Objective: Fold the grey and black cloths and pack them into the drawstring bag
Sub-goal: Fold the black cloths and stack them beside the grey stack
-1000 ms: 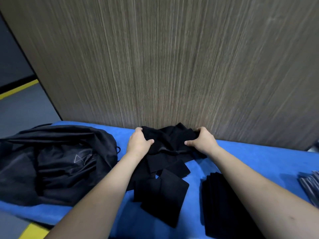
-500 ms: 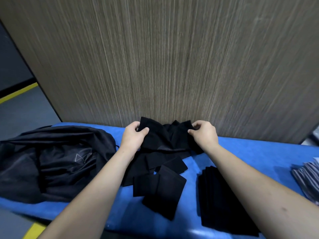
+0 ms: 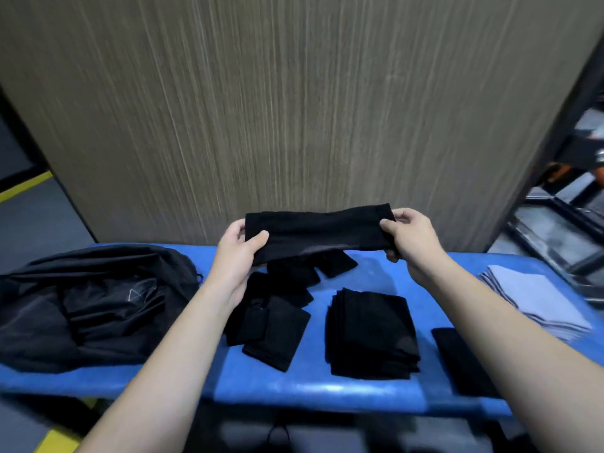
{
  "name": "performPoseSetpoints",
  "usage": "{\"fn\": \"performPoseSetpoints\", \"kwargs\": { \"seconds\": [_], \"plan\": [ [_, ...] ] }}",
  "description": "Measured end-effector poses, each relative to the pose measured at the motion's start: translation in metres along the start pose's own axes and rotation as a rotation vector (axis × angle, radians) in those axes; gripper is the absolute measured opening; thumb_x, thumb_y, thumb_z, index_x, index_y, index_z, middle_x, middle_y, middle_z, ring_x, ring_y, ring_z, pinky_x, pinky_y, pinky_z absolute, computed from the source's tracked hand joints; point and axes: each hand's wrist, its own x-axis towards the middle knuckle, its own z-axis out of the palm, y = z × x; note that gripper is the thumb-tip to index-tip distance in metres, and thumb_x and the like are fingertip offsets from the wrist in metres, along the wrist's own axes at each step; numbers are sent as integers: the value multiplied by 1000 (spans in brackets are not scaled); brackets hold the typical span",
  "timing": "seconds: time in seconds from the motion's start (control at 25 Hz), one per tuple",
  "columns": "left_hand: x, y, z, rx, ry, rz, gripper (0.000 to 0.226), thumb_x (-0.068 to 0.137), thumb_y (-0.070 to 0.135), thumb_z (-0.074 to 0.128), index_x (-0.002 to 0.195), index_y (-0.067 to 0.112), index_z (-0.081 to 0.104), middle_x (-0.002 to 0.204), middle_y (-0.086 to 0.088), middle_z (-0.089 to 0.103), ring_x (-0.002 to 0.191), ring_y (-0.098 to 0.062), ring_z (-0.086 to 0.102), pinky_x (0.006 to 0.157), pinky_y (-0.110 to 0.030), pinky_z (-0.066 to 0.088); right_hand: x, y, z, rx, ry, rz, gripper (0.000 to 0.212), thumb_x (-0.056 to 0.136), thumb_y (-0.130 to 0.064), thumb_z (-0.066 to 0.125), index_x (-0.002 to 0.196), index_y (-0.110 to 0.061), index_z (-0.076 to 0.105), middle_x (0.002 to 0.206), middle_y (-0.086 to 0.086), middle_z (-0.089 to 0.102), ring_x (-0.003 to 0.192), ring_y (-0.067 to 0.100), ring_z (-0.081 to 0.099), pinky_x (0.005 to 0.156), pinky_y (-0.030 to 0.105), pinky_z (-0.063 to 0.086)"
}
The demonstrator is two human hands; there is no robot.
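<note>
A black cloth (image 3: 318,228) is stretched flat in the air above the blue table (image 3: 313,387). My left hand (image 3: 237,253) pinches its left end and my right hand (image 3: 410,238) pinches its right end. Below it lies a loose heap of black cloths (image 3: 277,325). A neat stack of folded black cloths (image 3: 372,333) sits to the right of the heap. Folded grey cloths (image 3: 536,297) lie at the far right. The black drawstring bag (image 3: 88,305) lies slumped at the table's left end.
A wood-grain panel (image 3: 294,109) stands right behind the table. Another black cloth (image 3: 457,358) lies by the front right edge, partly under my right forearm. Dark metal shelving (image 3: 562,223) stands at the right. A yellow floor line (image 3: 23,191) runs on the left.
Both hands have lifted one black cloth off the heap and pulled it taut between them. The view has swung so the folded stack and grey cloths show more.
</note>
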Motion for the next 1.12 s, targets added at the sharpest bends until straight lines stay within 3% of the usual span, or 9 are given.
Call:
{"fn": "performPoseSetpoints", "kwargs": {
  "seconds": [0.08,0.2,0.32,0.44,0.56,0.76,0.88,0.96,1.12],
  "plan": [
    [-17,-8,17,-25,-47,-26,36,96,9,65,128,24,58,109,4,75,92,-8,74,71,-25,59,-21,2,-33,19,-1,3,9,97,-4,53,95,-3,62,71,9,57,42,18,39,40,26,30],
    [-46,-23,47,92,-148,-32,58,81,27,78,127,53,54,135,-9,60,127,-23,59,103,-44,51,-47,16,-79,14,66,26,14,98,-4,53,89,-6,64,67,10,54,43,18,39,37,25,29],
    [-69,-39,77,216,-237,15,50,81,27,74,122,51,60,138,-1,59,137,-19,46,114,-44,40,-70,30,-110,19,138,93,16,99,-6,52,89,-7,64,65,9,54,36,11,42,32,20,29],
    [-79,-50,87,313,-239,49,34,84,23,74,111,43,70,127,7,67,128,-16,56,114,-44,42,-83,43,-123,29,169,166,20,100,-9,53,81,-11,59,60,4,51,30,3,41,30,15,27],
    [-80,-55,84,419,-220,30,31,85,19,76,106,42,72,121,13,69,123,-13,59,110,-43,46,-85,61,-127,30,175,213,18,98,-11,56,80,-13,58,62,5,54,33,10,43,33,20,31],
    [-92,-53,85,453,-305,-26,39,89,15,74,121,36,67,126,15,60,104,4,63,88,-20,54,-90,82,-120,78,182,303,11,96,-13,59,85,-15,60,72,8,64,41,17,49,38,23,36],
    [-90,-57,87,530,-308,-37,40,93,27,69,130,40,60,136,12,42,121,-4,43,104,-28,42,-93,82,-118,169,195,325,11,95,-13,60,84,-16,59,74,6,65,48,16,56,42,25,42],
    [-87,-58,90,486,-273,-37,38,97,36,63,135,38,57,140,10,36,126,-4,39,107,-25,32,-94,77,-118,247,199,341,5,95,-17,61,90,-14,61,80,6,68,64,17,63,53,31,50],
    [-85,-58,99,439,-247,49,30,101,40,54,130,37,61,143,16,37,134,-1,36,116,-27,27,-96,65,-113,451,118,395,30,96,-36,56,104,-11,71,99,8,76,85,22,72,75,38,56]
  ]
}}
